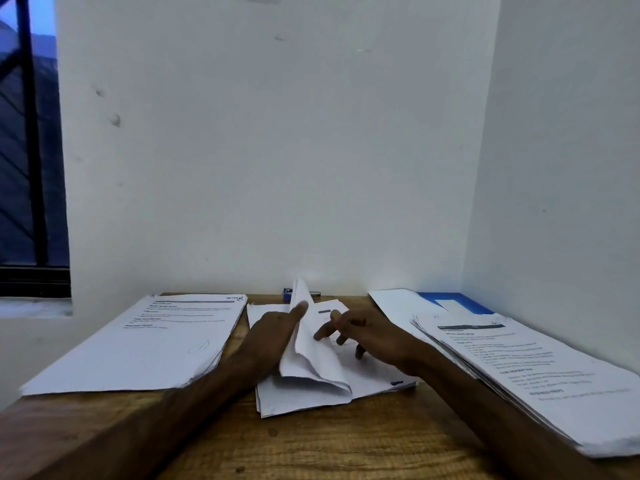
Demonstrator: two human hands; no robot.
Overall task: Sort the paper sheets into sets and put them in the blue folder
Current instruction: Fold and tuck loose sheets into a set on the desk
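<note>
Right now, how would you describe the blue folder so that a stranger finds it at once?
Go to the far right corner of the wooden table, where two walls meet. The blue folder lies flat there under the right paper stack, only its far end showing. Unlike the small blue object by the back wall, it is wide and flat.

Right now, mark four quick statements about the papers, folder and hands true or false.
1. Three stacks lie on the table: left stack, middle stack, right stack. True.
2. The blue folder lies under the left stack. False: it lies under the right stack.
3. The left hand holds sheets raised off the middle stack. True.
4. The right hand grips a pen. False: its fingers are spread over the middle stack, holding nothing.
</note>
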